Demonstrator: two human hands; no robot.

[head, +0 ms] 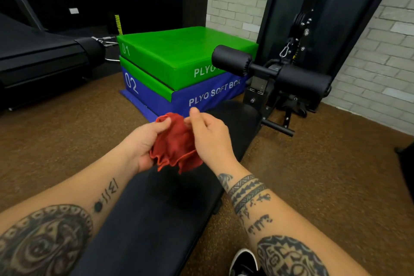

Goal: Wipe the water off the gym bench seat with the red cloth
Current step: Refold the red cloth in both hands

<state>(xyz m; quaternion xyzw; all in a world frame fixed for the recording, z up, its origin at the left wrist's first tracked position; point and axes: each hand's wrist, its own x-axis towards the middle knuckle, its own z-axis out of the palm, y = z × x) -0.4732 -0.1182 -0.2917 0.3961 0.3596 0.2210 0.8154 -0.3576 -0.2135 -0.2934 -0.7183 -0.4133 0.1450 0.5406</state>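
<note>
Treadmill deck [40, 60] filled the far left, and its near edge bordered a strip of brown floor [67, 141] that lay open along the left side of the bench. Past that, a green plyo box [179, 51] sat stacked on a blue plyo box [156, 96], whose near corner came close to the far left edge of the bench seat [156, 208].

I saw my left hand [143, 139] curled around the left side of the red cloth [174, 145]. My right hand [208, 134] pinched the cloth's upper right edge, so both hands were close together with the bunched cloth between them. The cloth hung over the middle of the black seat, and I could not tell whether its ruffled lower hem touched the pad.

To the right, the foam rollers [233, 58] stood at the bench's far end, just before the cable machine [313, 18]. More open floor ran from the seat's right edge to the brick wall [380, 63]. A shoe [244, 262] showed near the seat's right edge.
</note>
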